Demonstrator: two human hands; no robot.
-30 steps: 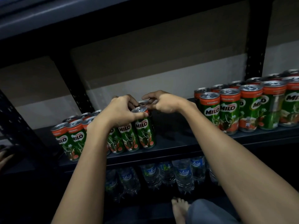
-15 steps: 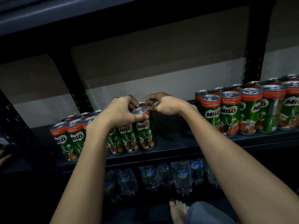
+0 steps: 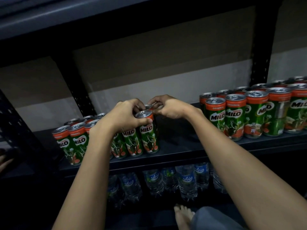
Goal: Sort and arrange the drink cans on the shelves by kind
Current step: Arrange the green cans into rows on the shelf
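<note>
Milo cans, green with red-orange bands and silver tops, stand upright on a dark metal shelf (image 3: 174, 156) in two groups with a bare stretch of shelf between them. At the far left edge, part of a hand-like shape shows in shadow, too dim to identify. The left group of cans (image 3: 74, 143) sits in tight rows, front labels facing out, with more tops visible behind.

A bare left hand (image 3: 123, 117) reaches over the right end of this group, fingers curled down around the rim of the front end can (image 3: 149, 136), thumb pressed against its upper side. That can stands on the shelf, touching its neighbour to the left. Just behind it, the right hand (image 3: 172, 108) pinches the top of a second can (image 3: 148, 106) between thumb and fingertips; only that can's silver lid shows, so whether it rests on the shelf cannot be told.

Further right, past the bare gap, the right group of cans (image 3: 249, 117) runs in two rows to the picture's edge.

Below the shelf, clear water bottles (image 3: 186, 180) with blue labels stand on a lower level. At the bottom, a bare foot (image 3: 181, 216) and a grey-clad knee (image 3: 214, 219) are visible.
</note>
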